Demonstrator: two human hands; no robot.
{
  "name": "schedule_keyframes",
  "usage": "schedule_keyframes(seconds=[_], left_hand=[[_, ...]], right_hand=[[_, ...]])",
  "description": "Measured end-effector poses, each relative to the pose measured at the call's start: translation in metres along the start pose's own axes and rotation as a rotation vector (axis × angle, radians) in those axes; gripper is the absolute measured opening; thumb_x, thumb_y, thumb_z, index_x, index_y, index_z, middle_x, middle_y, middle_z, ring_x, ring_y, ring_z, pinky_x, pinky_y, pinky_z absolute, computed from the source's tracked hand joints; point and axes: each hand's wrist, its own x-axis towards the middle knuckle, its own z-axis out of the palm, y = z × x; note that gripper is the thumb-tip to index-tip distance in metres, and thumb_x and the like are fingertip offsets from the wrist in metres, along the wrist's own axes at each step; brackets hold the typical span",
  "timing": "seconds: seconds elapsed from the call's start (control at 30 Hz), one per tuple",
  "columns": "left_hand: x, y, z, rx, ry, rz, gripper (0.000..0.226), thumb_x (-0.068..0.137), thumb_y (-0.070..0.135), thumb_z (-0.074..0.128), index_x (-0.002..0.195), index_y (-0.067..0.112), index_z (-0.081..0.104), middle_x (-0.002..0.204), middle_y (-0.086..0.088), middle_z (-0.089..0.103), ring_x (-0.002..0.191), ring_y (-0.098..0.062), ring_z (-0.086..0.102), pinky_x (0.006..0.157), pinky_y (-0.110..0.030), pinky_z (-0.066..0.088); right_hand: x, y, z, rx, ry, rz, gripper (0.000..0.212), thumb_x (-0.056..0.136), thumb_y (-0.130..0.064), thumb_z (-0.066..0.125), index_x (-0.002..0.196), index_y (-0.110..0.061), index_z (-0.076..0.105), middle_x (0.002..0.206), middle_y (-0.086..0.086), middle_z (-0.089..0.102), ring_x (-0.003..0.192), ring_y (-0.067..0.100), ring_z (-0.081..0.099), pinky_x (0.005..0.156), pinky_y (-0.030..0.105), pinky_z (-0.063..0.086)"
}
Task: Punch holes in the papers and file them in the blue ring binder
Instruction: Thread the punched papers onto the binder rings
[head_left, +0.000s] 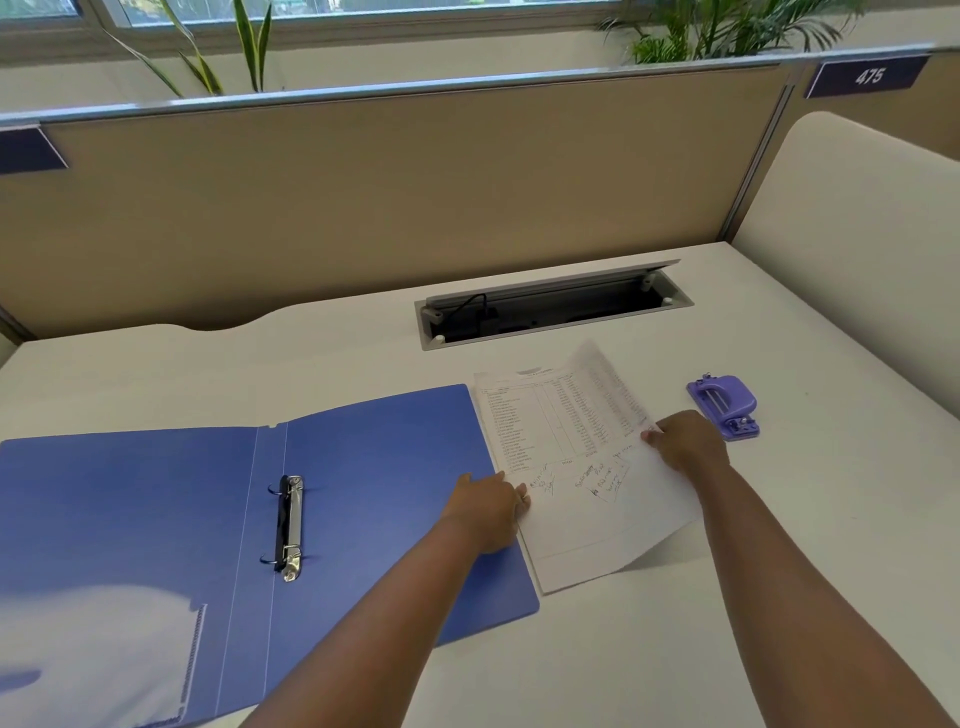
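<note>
Blue plastic covers of the ring binder (363, 467) are spread open flat on the white desk (779, 597), with the metal ring clip (290, 526) seen along the spine and its two rings closed. Just right of the binder, touching its right edge, the papers (582, 467) are laid as a thin stack, printed with a table and marked with handwriting lower down. The left edge of the stack is held by the left hand (491, 506), whose fingers are curled at the paper's edge while the hand rests over the binder's right cover. The right edge is pinched by the right hand (685, 441), fingertips closed on the sheet. A purple hole punch (724, 405) is set on the desk just beyond the right hand, apart from the papers. Behind the papers an open cable hatch (553, 306) is sunk into the desk, and a tan partition (389, 197) is stood along the back, with green plants (727, 31) above it
</note>
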Motion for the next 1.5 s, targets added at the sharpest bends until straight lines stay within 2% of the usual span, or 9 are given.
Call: schedule_keyframes(seconds=[0.17, 0.37, 0.47, 0.53, 0.73, 1.0, 1.13, 1.33, 1.5], left_hand=[[-0.006, -0.006, 0.013, -0.628, 0.293, -0.072, 0.046, 0.097, 0.022, 0.040, 0.142, 0.025, 0.036, 0.154, -0.002, 0.029, 0.138, -0.019, 0.033, 0.108, -0.029, 0.031], [-0.019, -0.017, -0.009, -1.486, 0.484, -0.218, 0.070, 0.091, 0.040, 0.050, 0.149, 0.025, 0.013, 0.156, 0.004, 0.021, 0.143, -0.016, 0.022, 0.112, -0.032, 0.026], [-0.028, -0.028, -0.029, -1.848, 0.469, -0.158, 0.056, 0.091, 0.039, 0.051, 0.142, 0.020, 0.036, 0.135, 0.001, 0.053, 0.119, -0.019, 0.054, 0.093, -0.031, 0.047], [-0.035, -0.039, -0.034, -1.978, 0.506, -0.092, 0.045, 0.090, 0.034, 0.055, 0.130, 0.015, 0.052, 0.113, 0.000, 0.066, 0.101, -0.017, 0.063, 0.082, -0.031, 0.054], [-0.059, -0.061, -0.039, -1.830, 0.807, -0.085, 0.010, 0.092, 0.016, 0.053, 0.097, 0.021, 0.060, 0.091, 0.006, 0.066, 0.080, -0.011, 0.064, 0.066, -0.019, 0.057], [-0.080, -0.068, -0.015, -1.655, 0.880, -0.096, 0.016, 0.091, 0.010, 0.054, 0.105, 0.012, 0.059, 0.089, 0.008, 0.065, 0.072, -0.001, 0.067, 0.057, -0.010, 0.053], [-0.085, -0.066, -0.012, -1.683, 0.865, -0.106, 0.011, 0.092, 0.014, 0.051, 0.101, 0.016, 0.058, 0.087, 0.010, 0.063, 0.060, 0.013, 0.063, 0.051, -0.006, 0.048], [-0.089, -0.077, -0.018, -1.694, 0.977, -0.122, 0.019, 0.083, 0.010, 0.064, 0.102, 0.011, 0.064, 0.092, 0.001, 0.067, 0.085, -0.014, 0.066, 0.065, -0.016, 0.058], [-0.094, -0.087, -0.020, -1.658, 1.118, -0.064, 0.057, 0.041, 0.063, 0.080, 0.080, 0.023, 0.066, 0.079, 0.017, 0.073, 0.080, -0.003, 0.069, 0.068, -0.018, 0.058]], right_hand=[[-0.014, -0.001, -0.014, 0.167, 0.169, -0.149, 0.027, 0.092, -0.021, 0.053, 0.102, -0.002, 0.070, 0.090, 0.017, 0.066, 0.078, 0.026, 0.052, 0.066, 0.029, 0.036], [-0.036, -0.011, -0.035, 0.511, 0.222, -0.224, 0.022, 0.091, -0.019, 0.055, 0.076, -0.009, 0.066, 0.064, 0.002, 0.055, 0.066, 0.021, 0.047, 0.054, 0.014, 0.037], [-0.050, -0.024, -0.017, 0.771, 0.074, -0.302, 0.021, 0.090, -0.017, 0.057, 0.099, -0.002, 0.069, 0.084, 0.006, 0.067, 0.071, 0.016, 0.056, 0.063, 0.018, 0.046], [-0.061, -0.031, 0.000, 0.884, 0.024, -0.334, 0.017, 0.089, -0.016, 0.058, 0.095, -0.004, 0.069, 0.075, -0.004, 0.071, 0.064, 0.008, 0.060, 0.057, 0.013, 0.050], [-0.087, -0.051, 0.043, 1.046, -0.116, -0.430, 0.016, 0.091, -0.012, 0.053, 0.102, -0.010, 0.065, 0.090, 0.000, 0.069, 0.076, 0.014, 0.066, 0.070, 0.024, 0.058], [-0.099, -0.068, 0.073, 0.959, -0.194, -0.477, 0.017, 0.091, -0.017, 0.054, 0.107, -0.018, 0.058, 0.110, 0.006, 0.065, 0.097, 0.027, 0.063, 0.084, 0.042, 0.056], [-0.102, -0.071, 0.079, 0.960, -0.204, -0.491, 0.016, 0.091, -0.018, 0.054, 0.105, -0.024, 0.056, 0.104, -0.003, 0.065, 0.093, 0.020, 0.064, 0.079, 0.036, 0.057], [-0.099, -0.079, 0.077, 1.013, -0.206, -0.513, 0.015, 0.089, -0.019, 0.057, 0.103, -0.025, 0.058, 0.104, -0.004, 0.065, 0.092, 0.022, 0.065, 0.073, 0.029, 0.059], [-0.100, -0.076, 0.069, 1.121, -0.244, -0.530, 0.066, 0.058, -0.054, 0.076, 0.108, -0.015, 0.059, 0.099, -0.010, 0.071, 0.085, 0.015, 0.070, 0.067, 0.026, 0.059]])
